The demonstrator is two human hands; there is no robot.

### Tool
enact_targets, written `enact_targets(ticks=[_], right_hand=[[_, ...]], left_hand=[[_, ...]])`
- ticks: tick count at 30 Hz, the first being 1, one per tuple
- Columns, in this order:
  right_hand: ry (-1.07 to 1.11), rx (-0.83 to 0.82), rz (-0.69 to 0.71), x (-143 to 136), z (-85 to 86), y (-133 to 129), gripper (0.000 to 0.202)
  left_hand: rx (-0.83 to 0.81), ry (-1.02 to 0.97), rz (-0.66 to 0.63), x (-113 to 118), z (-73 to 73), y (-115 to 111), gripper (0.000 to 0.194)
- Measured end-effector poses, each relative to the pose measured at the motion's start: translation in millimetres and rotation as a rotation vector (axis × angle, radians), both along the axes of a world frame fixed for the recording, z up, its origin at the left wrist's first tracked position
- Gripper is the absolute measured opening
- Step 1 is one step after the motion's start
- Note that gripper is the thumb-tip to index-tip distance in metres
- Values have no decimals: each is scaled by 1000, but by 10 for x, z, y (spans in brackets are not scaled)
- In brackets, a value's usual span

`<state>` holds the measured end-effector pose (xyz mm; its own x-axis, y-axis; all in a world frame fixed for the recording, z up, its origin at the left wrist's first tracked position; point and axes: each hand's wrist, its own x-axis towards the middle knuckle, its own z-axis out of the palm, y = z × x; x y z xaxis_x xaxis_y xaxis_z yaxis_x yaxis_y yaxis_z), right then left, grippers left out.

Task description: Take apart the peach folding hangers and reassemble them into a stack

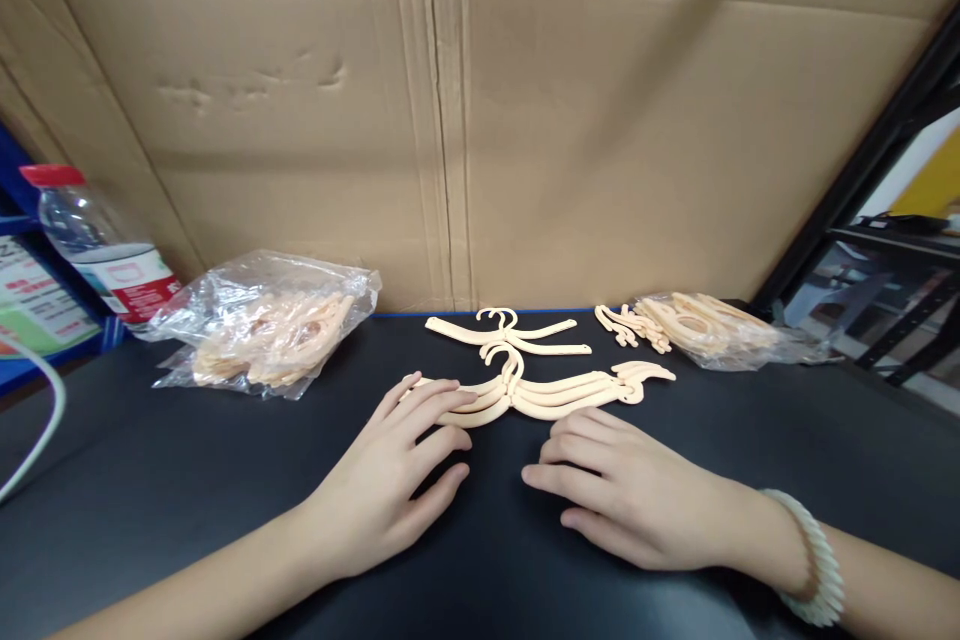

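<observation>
Several cream plastic hangers lie nested on the dark table, their hooks pointing away from me. My left hand rests at their left end, fingers spread over the hanger arms and not wrapped round them. Near their right side lies my right hand, palm down with its fingers apart and nothing in it. Behind this group are more cream hangers. A curved cream piece touches the right end of the front group. Small cream pieces form a loose pile farther back on the right.
A clear bag of cream parts is at the back left, beside a red-capped bottle. Another bag lies at the back right. Cardboard stands behind the table. A white cable curves at the left edge.
</observation>
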<state>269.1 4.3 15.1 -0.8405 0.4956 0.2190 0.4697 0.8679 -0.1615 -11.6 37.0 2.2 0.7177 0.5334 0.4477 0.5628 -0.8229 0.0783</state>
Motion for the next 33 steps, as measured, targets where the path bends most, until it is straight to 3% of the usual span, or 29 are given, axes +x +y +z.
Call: enact_targets(ticks=[19, 24, 31, 33], right_hand=[[19, 61, 10, 0, -27, -12, 24], [11, 66, 11, -6, -24, -3, 23], [47, 140, 28, 0, -13, -6, 23], [88, 182, 19, 27, 17, 35, 23]], left_hand=[[26, 30, -18, 1, 17, 22, 14], [63, 34, -6, -7, 40, 46, 29], [77, 28, 170, -127, 109, 407, 31], [50, -3, 216, -148, 115, 539, 43]])
